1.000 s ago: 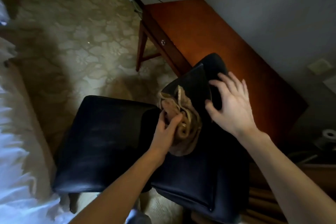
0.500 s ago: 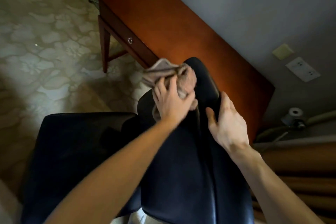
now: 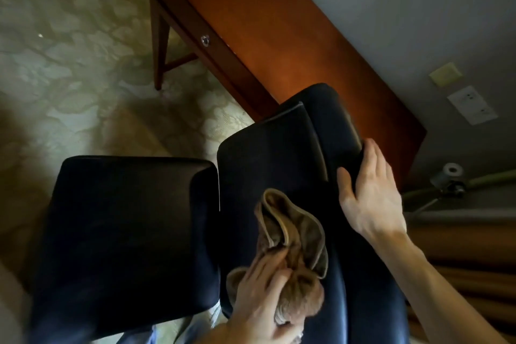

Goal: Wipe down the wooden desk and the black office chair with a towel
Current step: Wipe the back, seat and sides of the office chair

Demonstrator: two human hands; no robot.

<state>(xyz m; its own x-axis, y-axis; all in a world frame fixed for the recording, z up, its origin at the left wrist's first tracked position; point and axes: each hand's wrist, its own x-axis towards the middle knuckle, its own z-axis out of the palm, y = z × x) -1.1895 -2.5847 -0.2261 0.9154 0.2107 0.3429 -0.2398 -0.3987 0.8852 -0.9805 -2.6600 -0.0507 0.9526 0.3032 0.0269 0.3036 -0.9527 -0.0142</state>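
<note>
Now the fingers (image 3: 265,268) of the left hand (image 3: 259,307) are squeezing the towel (image 3: 296,234) against the chair back (image 3: 265,162). The long back is running up ahead of those fingers, toward the counter (image 3: 279,45). The right hand (image 3: 371,198) is wrapping its fingers (image 3: 374,159) round the edge.

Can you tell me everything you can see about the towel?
The towel is tan-brown and looks soft, like terry cloth, with a paler hem along its edge. It is bunched up and crumpled, not spread flat, and one fold loops open at its top. It lies against the back of the black chair. The left hand grips its lower part.
</note>
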